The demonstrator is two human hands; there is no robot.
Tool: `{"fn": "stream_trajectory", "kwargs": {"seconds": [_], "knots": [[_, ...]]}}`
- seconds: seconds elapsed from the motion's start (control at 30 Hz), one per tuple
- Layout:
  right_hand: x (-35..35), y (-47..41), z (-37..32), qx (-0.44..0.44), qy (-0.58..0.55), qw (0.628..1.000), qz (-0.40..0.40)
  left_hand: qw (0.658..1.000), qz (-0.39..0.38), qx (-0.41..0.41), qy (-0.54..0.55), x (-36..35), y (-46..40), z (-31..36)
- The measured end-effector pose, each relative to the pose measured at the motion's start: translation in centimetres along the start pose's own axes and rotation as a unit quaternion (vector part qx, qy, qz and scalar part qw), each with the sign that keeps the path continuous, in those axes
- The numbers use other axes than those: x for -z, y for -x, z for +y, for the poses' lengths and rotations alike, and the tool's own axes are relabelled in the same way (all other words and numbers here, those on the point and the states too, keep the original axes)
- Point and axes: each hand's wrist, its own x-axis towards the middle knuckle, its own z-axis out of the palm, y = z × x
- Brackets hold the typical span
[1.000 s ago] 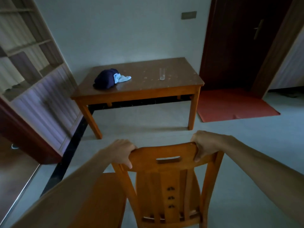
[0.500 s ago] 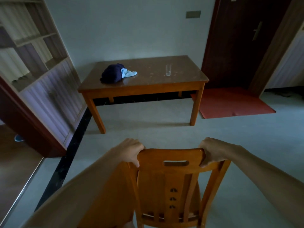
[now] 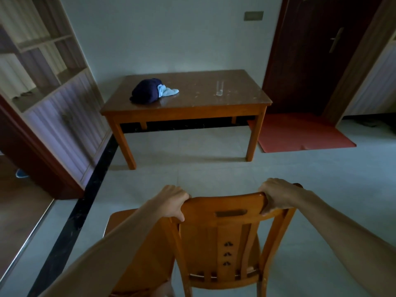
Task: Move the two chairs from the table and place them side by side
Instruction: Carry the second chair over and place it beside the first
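A wooden chair stands right in front of me, its backrest facing me, well away from the wooden table. My left hand grips the left end of its top rail. My right hand grips the right end. A second wooden chair shows its seat just to the left, close beside the first and partly hidden behind my left forearm.
A dark blue bundle with a light blue cloth and a clear glass are on the table. A red mat lies before a dark door at right. A shelf unit lines the left wall, with a black floor strip along it.
The chair in my hands has shifted to the right and slightly back from the table. The second chair's seat now shows more fully at its left. Both hands keep their grip.
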Motion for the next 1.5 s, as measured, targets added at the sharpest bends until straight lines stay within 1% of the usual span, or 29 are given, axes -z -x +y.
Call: {"fn": "stream_trajectory", "kwargs": {"seconds": [0.13,0.23,0.43,0.57,0.7,0.83,1.0,1.13,1.33,1.5], "knots": [[-1.3,1.9,0.9,-0.009,-0.001,1.0,0.001,1.0,0.01,-0.015,-0.013,-0.4,-0.4,1.9],[-2.8,3.6,1.5,-0.008,-0.003,1.0,0.008,0.999,0.003,-0.022,-0.025,-0.8,-0.2,3.7],[-4.7,5.8,0.6,0.021,0.027,0.999,0.024,0.999,0.01,0.013,-0.034,-1.9,2.4,6.0],[-7.1,8.3,-0.2,0.052,0.023,0.998,0.036,0.998,0.018,0.033,-0.043,-3.7,5.1,8.0],[-9.9,11.3,-1.6,0.056,0.019,0.998,0.035,0.998,0.023,0.039,-0.047,-5.9,8.4,10.1],[-12.7,13.7,-3.2,0.044,0.029,0.997,0.055,0.998,0.016,0.033,-0.048,-8.1,10.8,11.8],[-15.9,16.2,-5.4,0.017,0.004,0.998,0.065,0.998,0.013,0.028,-0.058,-10.9,13.6,13.4],[-18.9,17.7,-7.2,0.003,0.029,0.997,0.064,0.998,-0.011,0.013,-0.06,-13.4,15.5,14.3],[-18.4,16.9,-8.1,-0.025,0.021,0.997,0.071,0.998,0.004,0.02,-0.057,-12.9,15.5,13.3],[-16.4,15.7,-7.6,-0.022,0.003,0.997,0.08,0.997,0.014,0.022,-0.067,-11.2,14.0,12.1]]}}
